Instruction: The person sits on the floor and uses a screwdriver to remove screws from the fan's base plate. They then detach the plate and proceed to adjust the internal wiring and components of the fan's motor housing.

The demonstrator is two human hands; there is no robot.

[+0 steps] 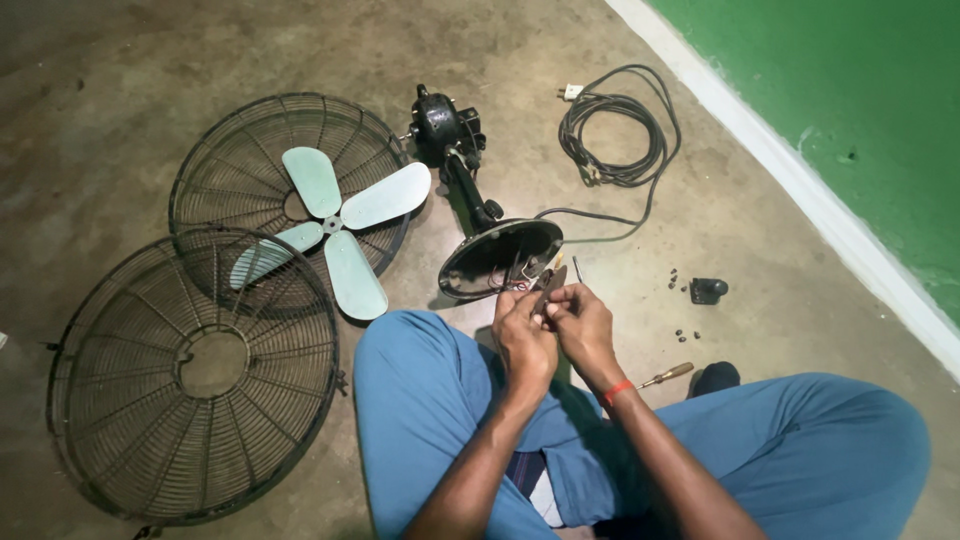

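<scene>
I sit on a concrete floor with my knees apart. My left hand (522, 338) and my right hand (582, 322) are pressed together just in front of the upturned fan base (500, 256). Between the fingers I hold a small dark tool (549, 285) and thin wires coming out of the base's underside. Beyond the base lie the black stand and the fan motor (441, 126), on their side. A red band circles my right wrist.
Two wire fan guards (190, 380) (250, 140) lie on the left with the pale green blade (335, 225) on them. A coiled black power cord (615, 135) lies far right. A screwdriver (668, 375), small screws (685, 334) and a black knob (708, 290) lie by my right knee. A green wall (860, 120) runs along the right.
</scene>
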